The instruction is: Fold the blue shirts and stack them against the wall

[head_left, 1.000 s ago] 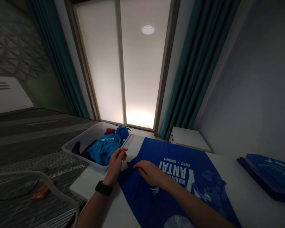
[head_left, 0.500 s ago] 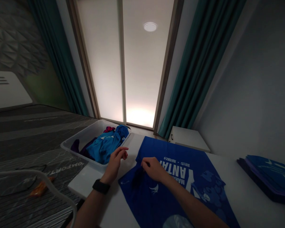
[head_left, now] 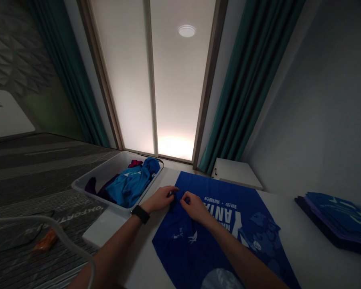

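A dark blue T-shirt (head_left: 216,228) with white lettering lies spread face up on the white table (head_left: 303,249). My left hand (head_left: 161,198), with a black watch on the wrist, pinches the shirt's left edge near the sleeve. My right hand (head_left: 194,205) is close beside it, fingers curled on the same fold of cloth. Both hands meet at the shirt's upper left part.
A white plastic bin (head_left: 92,180) with light blue, purple and red clothes stands left of the shirt. Folded blue shirts are stacked (head_left: 339,218) at the right. A small white cabinet (head_left: 236,176) stands behind the table. A mattress (head_left: 33,176) with an orange packet (head_left: 45,243) lies left.
My left hand has come down from hovering open onto the shirt's edge. My right hand has slid up and left to meet it, and the sleeve area is now gathered between them.
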A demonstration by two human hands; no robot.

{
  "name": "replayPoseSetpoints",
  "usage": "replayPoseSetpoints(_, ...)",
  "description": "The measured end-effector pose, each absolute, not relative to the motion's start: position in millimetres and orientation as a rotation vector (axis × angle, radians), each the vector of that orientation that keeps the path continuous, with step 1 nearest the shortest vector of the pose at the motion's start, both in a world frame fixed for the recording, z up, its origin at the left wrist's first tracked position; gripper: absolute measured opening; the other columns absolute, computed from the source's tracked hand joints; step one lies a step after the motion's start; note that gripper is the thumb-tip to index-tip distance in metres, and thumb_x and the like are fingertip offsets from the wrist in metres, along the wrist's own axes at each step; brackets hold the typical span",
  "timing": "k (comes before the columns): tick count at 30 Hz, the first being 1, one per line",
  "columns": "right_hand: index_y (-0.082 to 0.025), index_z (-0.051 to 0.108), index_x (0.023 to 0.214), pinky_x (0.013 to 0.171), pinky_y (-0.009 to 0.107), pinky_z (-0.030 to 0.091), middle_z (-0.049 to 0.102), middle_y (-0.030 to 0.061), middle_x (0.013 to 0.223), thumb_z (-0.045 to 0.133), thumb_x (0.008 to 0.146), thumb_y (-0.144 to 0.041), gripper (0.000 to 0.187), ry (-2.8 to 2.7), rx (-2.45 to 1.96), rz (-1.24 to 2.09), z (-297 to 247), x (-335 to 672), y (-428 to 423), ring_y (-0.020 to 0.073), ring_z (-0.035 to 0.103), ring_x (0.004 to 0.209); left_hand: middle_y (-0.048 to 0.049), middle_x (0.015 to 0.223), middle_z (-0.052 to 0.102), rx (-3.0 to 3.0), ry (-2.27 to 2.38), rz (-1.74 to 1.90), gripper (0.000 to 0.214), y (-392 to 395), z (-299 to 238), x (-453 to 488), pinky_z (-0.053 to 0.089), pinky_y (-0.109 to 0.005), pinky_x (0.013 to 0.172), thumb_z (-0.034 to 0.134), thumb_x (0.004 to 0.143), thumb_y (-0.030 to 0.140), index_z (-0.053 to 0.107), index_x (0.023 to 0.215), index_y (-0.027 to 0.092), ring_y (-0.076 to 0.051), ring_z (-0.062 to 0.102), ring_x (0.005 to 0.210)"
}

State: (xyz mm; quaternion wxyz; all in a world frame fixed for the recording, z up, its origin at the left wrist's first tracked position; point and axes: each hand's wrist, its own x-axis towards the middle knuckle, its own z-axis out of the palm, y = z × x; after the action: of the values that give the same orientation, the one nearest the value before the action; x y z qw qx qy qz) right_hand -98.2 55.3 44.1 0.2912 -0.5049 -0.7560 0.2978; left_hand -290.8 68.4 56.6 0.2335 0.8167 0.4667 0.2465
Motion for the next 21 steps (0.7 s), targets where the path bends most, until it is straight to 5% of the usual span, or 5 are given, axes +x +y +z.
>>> replayPoseSetpoints(8,-0.026,0.045,0.133,0.055,0.024,0.035,0.058,-0.0035,0.072,0.054,0.085,-0.025,0.049,-2.229,-1.396,1.032,52,-91,33,0.0126,0.051,0.055,-0.0046,0.082,0.067,2.138,1.310,0.769,0.023,76,34,-295,0.045,-0.028,0.072,0.047,0.087,0.030,0.066,0.085,0.017,-0.019,0.061,0.077)
replayPoseSetpoints(12,-0.031,0.042,0.138,0.060,0.024,0.041,0.066,0.0011,0.091,0.049,0.088,-0.025,0.051,-2.296,-1.342,1.082,56,-86,21,0.0132,0.058,0.060,-0.0040,0.085,0.068,2.110,1.292,0.804,0.025,77,30,-295,0.045,-0.028,0.074,0.045,0.090,0.033,0.064,0.088,0.018,-0.019,0.062,0.079)
replayPoseSetpoints(17,-0.028,0.040,0.140,0.078,0.028,0.046,0.067,0.0053,0.110,0.044,0.092,-0.024,0.048,-2.164,-1.415,0.942,62,-78,34,0.0190,0.065,0.095,-0.0052,0.089,0.069,2.087,1.289,0.832,0.026,77,28,-297,0.045,-0.030,0.076,0.044,0.090,0.031,0.066,0.095,0.018,-0.020,0.062,0.082)
replayPoseSetpoints(21,-0.026,0.030,0.147,0.075,0.030,0.047,0.069,0.0085,0.106,0.043,0.093,-0.023,0.055,-2.281,-1.662,0.808,58,-70,41,0.0217,0.067,0.092,-0.0046,0.090,0.067,2.063,1.312,0.819,0.030,76,25,-301,0.045,-0.030,0.077,0.044,0.085,0.021,0.065,0.107,0.018,-0.019,0.061,0.082)
